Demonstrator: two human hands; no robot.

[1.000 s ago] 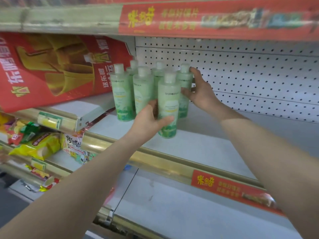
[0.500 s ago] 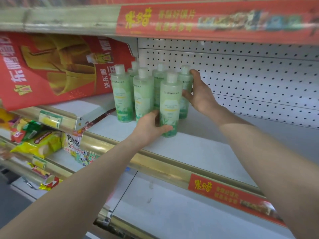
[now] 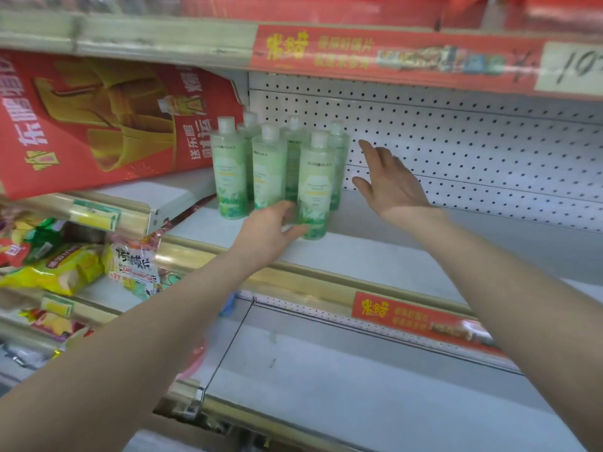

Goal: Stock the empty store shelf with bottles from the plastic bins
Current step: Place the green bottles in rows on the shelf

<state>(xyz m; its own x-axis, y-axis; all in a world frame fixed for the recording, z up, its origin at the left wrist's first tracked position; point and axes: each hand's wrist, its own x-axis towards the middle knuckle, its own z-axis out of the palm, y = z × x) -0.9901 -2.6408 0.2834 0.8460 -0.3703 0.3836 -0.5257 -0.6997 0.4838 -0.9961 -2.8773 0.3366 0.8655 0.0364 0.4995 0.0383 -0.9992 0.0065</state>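
Right hand (image 3: 391, 181) is off the back bottle (image 3: 339, 151) now, fingers spread. Left hand (image 3: 270, 230) looks curled round the front bottle (image 3: 315, 187) low down, so a clumsy pull-away could topple its neighbours.

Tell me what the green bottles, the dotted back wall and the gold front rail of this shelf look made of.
Bottles: smooth, translucent-looking pale-green plastic, with opaque white caps and printed text.
Back wall: probably white-painted sheet metal, matt, punched with regular holes.
Front rail: glossy gold strip with bright highlights; metal or metallised plastic, cannot tell which.
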